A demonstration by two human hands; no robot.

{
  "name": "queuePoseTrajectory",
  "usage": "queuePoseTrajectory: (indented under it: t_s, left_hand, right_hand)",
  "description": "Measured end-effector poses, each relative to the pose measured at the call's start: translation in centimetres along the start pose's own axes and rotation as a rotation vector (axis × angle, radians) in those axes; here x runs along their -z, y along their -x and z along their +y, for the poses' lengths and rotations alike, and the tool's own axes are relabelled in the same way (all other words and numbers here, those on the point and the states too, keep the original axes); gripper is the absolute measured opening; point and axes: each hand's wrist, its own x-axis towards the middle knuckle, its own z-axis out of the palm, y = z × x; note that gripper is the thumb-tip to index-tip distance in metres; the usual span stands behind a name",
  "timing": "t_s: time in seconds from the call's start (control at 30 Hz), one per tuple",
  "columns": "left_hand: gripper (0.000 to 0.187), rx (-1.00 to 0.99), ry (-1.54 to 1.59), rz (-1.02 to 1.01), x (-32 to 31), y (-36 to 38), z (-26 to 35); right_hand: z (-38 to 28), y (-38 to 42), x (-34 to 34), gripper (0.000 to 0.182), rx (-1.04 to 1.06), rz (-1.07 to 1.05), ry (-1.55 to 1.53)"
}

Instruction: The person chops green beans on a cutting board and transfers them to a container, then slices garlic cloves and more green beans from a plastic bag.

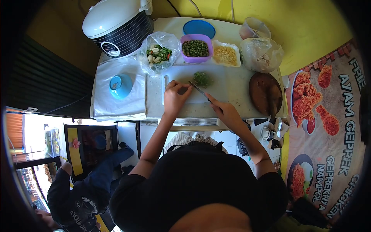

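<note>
My right hand [226, 113] is wrapped around the handle of a knife [198, 89], whose blade points up and left over the white cutting board [218, 92]. Close to the knife's tip, my left hand [177, 96] rests on the board with its fingers drawn together; whatever they hold is too small or hidden to name. Just beyond the blade lies a small heap of chopped green vegetable [201, 79]. Behind the board stand a purple tub [196, 59] of cut green pieces and a white tray [238, 58] with yellowish chopped bits.
A plastic bag [176, 42] holds chillies and garlic. At left are a rice cooker [119, 34] and an upturned blue bowl [125, 86] on plastic sheets. A blue lid [199, 29], another bag [262, 54] and a round brown mortar [262, 94] with pestle occupy the right and back. Another person sits lower left.
</note>
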Motion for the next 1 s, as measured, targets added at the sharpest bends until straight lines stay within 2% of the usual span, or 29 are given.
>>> queuePoseTrajectory:
  t_s: [0.2, 0.3, 0.37, 0.6, 0.67, 0.7, 0.77, 0.9, 1.0]
  left_hand:
    - [0.013, 0.016, -0.005, -0.008, 0.2, 0.1, 0.0]
    - [0.013, 0.027, 0.005, -0.016, 0.1, 0.1, -0.2]
    - [0.013, 0.021, 0.0, -0.019, 0.1, 0.1, -0.2]
    - [0.013, 0.014, 0.002, -0.02, 0.1, 0.0, -0.3]
    - [0.013, 0.02, 0.013, -0.019, 0.2, -0.1, -0.1]
    - [0.013, 0.031, 0.024, -0.02, 0.3, -0.1, 0.0]
    - [0.013, 0.027, 0.018, -0.037, 0.4, -0.1, 0.1]
    - [0.013, 0.039, 0.012, -0.066, 0.3, -0.3, -0.1]
    - [0.014, -0.01, -0.067, -0.126, -0.1, -0.4, 0.4]
  right_hand:
    - [0.1, -0.4, 0.9, 0.052, 0.042, -0.045, 0.036]
    - [0.0, -0.5, 0.6, 0.054, 0.096, -0.035, 0.208]
    - [-0.9, -0.4, 0.3, 0.057, 0.029, -0.071, 0.355]
    - [-0.7, -0.4, -1.6, 0.064, -0.057, -0.146, 0.457]
    - [-0.2, -0.4, -1.3, 0.055, -0.002, -0.065, 0.242]
    - [0.2, -0.3, -1.0, 0.055, -0.004, -0.06, 0.243]
    - [1.2, -0.2, -0.2, 0.054, 0.044, -0.035, -0.025]
    - [2.1, 0.9, 0.6, 0.049, 0.006, 0.045, -0.074]
    - [1.9, 1.2, 1.2, 0.049, -0.048, 0.054, -0.233]
